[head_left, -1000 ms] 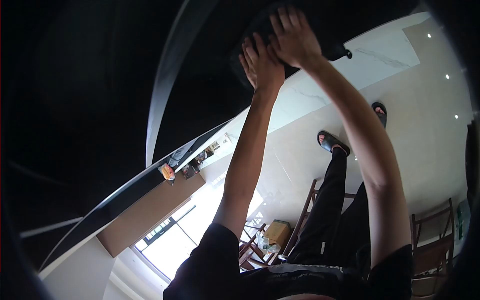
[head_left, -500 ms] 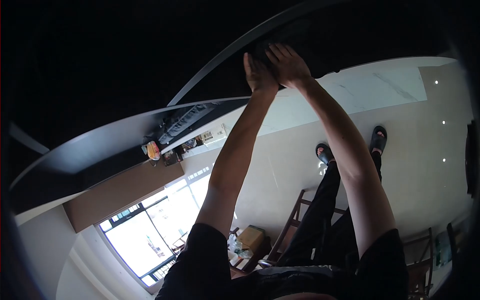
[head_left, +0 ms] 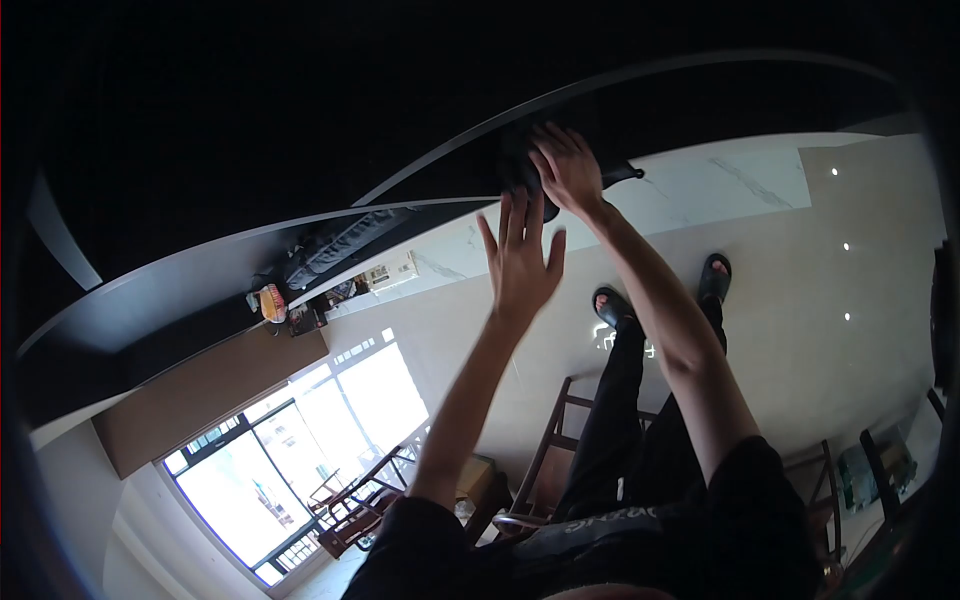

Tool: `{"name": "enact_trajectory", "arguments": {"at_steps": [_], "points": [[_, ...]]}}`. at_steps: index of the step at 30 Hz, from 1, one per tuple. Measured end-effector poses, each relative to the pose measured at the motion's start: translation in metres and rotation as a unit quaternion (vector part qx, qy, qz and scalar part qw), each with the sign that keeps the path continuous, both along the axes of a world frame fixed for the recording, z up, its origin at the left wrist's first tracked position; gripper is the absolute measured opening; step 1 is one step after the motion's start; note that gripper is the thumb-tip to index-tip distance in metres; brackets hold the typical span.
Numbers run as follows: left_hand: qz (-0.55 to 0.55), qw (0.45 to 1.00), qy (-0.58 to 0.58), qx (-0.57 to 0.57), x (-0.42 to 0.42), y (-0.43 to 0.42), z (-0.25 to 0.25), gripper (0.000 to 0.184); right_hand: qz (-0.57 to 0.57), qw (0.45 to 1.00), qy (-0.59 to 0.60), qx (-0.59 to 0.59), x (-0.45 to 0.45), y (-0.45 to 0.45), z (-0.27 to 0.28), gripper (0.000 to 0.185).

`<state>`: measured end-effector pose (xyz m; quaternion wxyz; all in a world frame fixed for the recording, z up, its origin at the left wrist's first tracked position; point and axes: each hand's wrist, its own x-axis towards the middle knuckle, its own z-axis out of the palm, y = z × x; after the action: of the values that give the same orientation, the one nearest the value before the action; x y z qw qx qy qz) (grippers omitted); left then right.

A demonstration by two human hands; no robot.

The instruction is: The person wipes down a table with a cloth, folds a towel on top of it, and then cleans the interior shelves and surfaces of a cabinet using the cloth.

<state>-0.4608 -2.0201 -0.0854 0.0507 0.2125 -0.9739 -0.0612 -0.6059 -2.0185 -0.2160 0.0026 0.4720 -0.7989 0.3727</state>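
My left hand [head_left: 521, 262] is raised with its fingers spread, holding nothing, just in front of the edge of a dark shelf. Above and to its right, my right hand [head_left: 570, 178] lies with fingers stretched out over a black, soft-looking thing [head_left: 622, 177]. Its kind cannot be made out against the dark shelf. One narrow end of it sticks out past the shelf edge, right of my right wrist. The fingertips of my right hand are partly lost in shadow.
A grey shelf edge [head_left: 440, 150] curves across the top. Lower left, a shelf holds a dark crumpled item [head_left: 345, 245] and an orange packet [head_left: 271, 303]. Below are a wooden chair [head_left: 555, 440], a bright window [head_left: 260, 480], a marble-patterned surface [head_left: 740, 185] and my sandalled feet [head_left: 714, 278].
My left hand has come off the dark shelf area, down towards me, and its fingers have spread. My right hand has moved slightly down. More of the black thing shows at the edge.
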Motion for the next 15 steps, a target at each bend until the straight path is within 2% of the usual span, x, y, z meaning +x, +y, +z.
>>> {"name": "enact_trajectory", "arguments": {"at_steps": [1, 2, 3, 5, 6, 7, 9, 11, 12, 13, 14, 15], "points": [[0.020, 0.996, 0.022, 0.089, 0.019, 0.023, 0.018, 0.060, -0.021, 0.990, -0.136, -0.024, 0.006, -0.012, 0.004, 0.042], [0.028, 0.987, 0.070, 0.145, 0.049, 0.044, 0.015, 0.059, -0.045, 0.962, -0.266, -0.052, 0.010, -0.026, 0.015, 0.043], [0.059, 0.964, 0.115, 0.231, 0.079, 0.067, 0.008, 0.060, -0.019, 0.747, -0.663, -0.054, 0.022, -0.034, 0.044, 0.048], [0.111, 0.949, 0.077, 0.287, 0.127, 0.120, 0.019, 0.060, -0.048, 0.711, -0.644, -0.279, 0.056, -0.073, 0.046, 0.053], [0.123, 0.937, 0.082, 0.318, 0.154, 0.143, 0.017, 0.060, -0.024, 0.675, -0.676, -0.294, 0.055, -0.081, 0.025, 0.054], [0.149, 0.905, 0.085, 0.389, 0.168, 0.154, 0.034, 0.056, -0.003, 0.604, -0.735, -0.308, 0.048, -0.066, 0.057, 0.054], [0.228, 0.852, 0.104, 0.460, 0.189, 0.155, 0.044, 0.050, 0.006, 0.603, -0.727, -0.327, 0.048, -0.067, 0.088, 0.049], [0.199, 0.864, 0.213, 0.411, 0.188, 0.115, 0.030, 0.044, 0.065, 0.634, -0.706, -0.309, 0.043, -0.067, 0.130, 0.043], [0.132, 0.870, 0.302, 0.367, 0.177, 0.079, 0.023, 0.048, 0.069, 0.626, -0.700, -0.338, 0.043, -0.061, 0.167, 0.038], [0.149, 0.842, 0.334, 0.396, 0.162, 0.042, 0.029, 0.055, 0.102, 0.603, -0.698, -0.373, 0.046, -0.058, 0.184, 0.039], [0.138, 0.840, 0.396, 0.346, 0.127, 0.012, 0.057, 0.058, 0.119, 0.577, -0.717, -0.372, 0.050, -0.061, 0.179, 0.040], [0.116, 0.876, 0.410, 0.224, 0.099, -0.023, 0.076, 0.063, 0.137, 0.551, -0.733, -0.374, 0.054, -0.065, 0.167, 0.042]]}}
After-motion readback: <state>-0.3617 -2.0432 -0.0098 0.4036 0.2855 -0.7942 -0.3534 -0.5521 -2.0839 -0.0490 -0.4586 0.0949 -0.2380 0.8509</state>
